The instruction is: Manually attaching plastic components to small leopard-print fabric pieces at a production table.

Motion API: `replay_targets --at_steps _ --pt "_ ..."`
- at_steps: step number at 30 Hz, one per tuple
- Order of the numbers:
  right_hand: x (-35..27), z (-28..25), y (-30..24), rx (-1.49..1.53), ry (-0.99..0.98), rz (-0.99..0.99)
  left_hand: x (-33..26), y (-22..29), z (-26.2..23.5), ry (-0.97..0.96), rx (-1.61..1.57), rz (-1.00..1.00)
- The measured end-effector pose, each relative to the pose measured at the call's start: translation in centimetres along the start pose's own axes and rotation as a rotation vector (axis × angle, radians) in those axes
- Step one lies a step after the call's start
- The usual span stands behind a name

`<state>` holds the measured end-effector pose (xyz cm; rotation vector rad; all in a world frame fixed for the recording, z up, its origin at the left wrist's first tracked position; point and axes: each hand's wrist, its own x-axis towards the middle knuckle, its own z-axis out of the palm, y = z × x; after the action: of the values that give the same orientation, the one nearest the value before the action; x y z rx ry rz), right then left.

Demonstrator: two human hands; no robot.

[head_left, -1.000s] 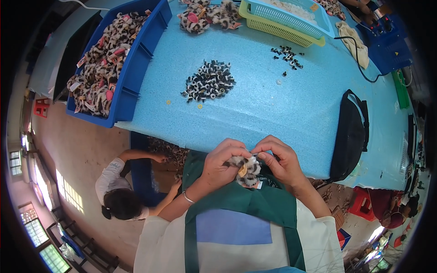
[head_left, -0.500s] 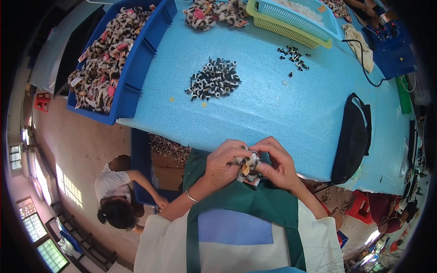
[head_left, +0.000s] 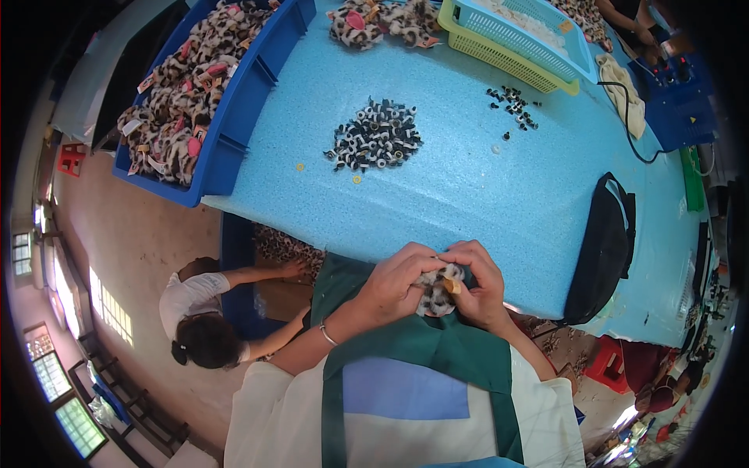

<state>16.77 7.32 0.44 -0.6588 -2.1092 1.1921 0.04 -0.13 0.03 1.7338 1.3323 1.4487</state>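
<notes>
Between my two hands, close to my green apron and just off the table's front edge, is a small spotted plush piece (head_left: 437, 300) with a yellow-orange patch showing. My left hand (head_left: 396, 282) grips it from the left, its fingertips curled over the top. From the right, my right hand (head_left: 480, 287) pinches it, thumb beside the yellow-orange patch. The fingertips of both hands meet at the far side of the plush, and what they press there is hidden. On the blue table (head_left: 468, 195) ahead lies a heap of small black and white plastic parts (head_left: 376, 136).
A blue bin (head_left: 253, 101) of spotted plush pieces stands at the left. Stacked baskets (head_left: 515, 58), a few plush pieces (head_left: 382, 22) and scattered black parts (head_left: 513, 108) lie farther back. A black bag (head_left: 601, 249) is at right. A person (head_left: 207, 312) reaches into a lower bin at left.
My hands have turned the plush piece, and my fingertips have drawn together over its top. The person at left has stretched an arm farther into the lower bin. The view has shifted slightly.
</notes>
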Motion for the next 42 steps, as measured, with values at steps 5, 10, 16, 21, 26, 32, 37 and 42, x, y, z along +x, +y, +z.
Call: replay_targets --at_steps 5,10,16,21,26,32,37,42 --pt "0.6 0.1 -0.6 0.025 0.032 0.060 -0.3 0.2 0.4 0.083 -0.021 -0.087" --pt "1.0 0.6 -0.9 -0.008 0.035 0.081 -0.5 -0.3 1.0 0.183 -0.012 -0.071" --pt "2.6 -0.7 -1.6 -0.072 -0.057 0.093 -0.6 -0.7 0.7 0.222 -0.039 -0.169" --pt "2.7 -2.2 -1.5 0.468 -0.103 0.414 0.0 -0.1 -0.1 0.248 -0.382 -0.294" --pt "3.0 -1.9 -1.4 0.171 -0.162 0.292 -0.4 0.0 -1.5 0.098 -0.627 -0.479" --pt "4.5 -0.7 -0.7 0.513 -0.265 0.377 -0.1 1.5 -3.1 -0.039 -1.304 -0.858" --pt "4.5 -0.2 -0.7 0.564 -0.274 0.317 -0.2 2.1 -3.8 -0.057 -1.353 -0.931" --pt "4.6 -1.0 -2.1 0.579 -0.290 0.355 -0.8 1.8 -3.2 -0.008 -1.281 -0.823"
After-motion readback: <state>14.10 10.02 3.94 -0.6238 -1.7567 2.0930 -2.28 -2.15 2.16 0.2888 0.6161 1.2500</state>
